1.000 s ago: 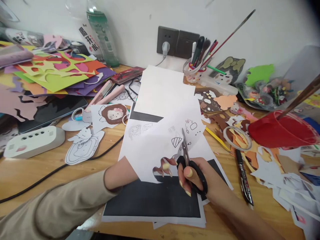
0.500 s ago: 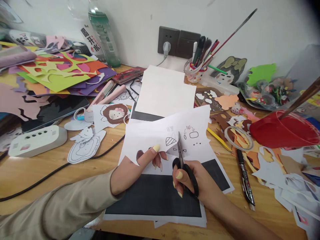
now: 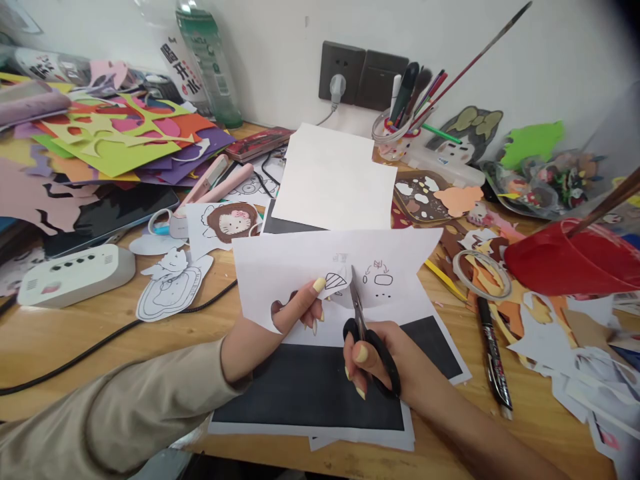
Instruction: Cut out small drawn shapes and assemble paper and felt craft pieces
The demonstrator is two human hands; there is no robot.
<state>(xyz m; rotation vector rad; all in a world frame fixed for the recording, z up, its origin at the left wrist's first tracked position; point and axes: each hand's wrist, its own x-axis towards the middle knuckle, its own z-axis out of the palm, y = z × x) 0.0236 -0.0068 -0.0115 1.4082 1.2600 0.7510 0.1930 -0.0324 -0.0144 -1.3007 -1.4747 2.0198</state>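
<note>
Pinched between the thumb and fingers of my left hand (image 3: 293, 310) is a white sheet of paper (image 3: 290, 257) with small black outline drawings on it. A striped half-round drawing (image 3: 335, 283) lies just beyond my left thumb. My right hand (image 3: 383, 357) has its fingers through the handles of black-handled scissors (image 3: 359, 303). The blades point away from me and sit at a cut in the paper, right of the striped drawing. Under both hands lies a white-edged sheet with a large black printed area (image 3: 310, 387).
Blank white sheets (image 3: 333, 177) lie behind the paper. To the right are a pen (image 3: 493, 360), a tape roll (image 3: 483, 274), paper scraps and a red cup (image 3: 565, 260). A white power strip (image 3: 77, 275), its cord and coloured paper (image 3: 120, 150) are left.
The held paper has turned and flattened, its right corner swinging outward to the right. The scissors have shifted only slightly along the cut; both hands keep their grip.
</note>
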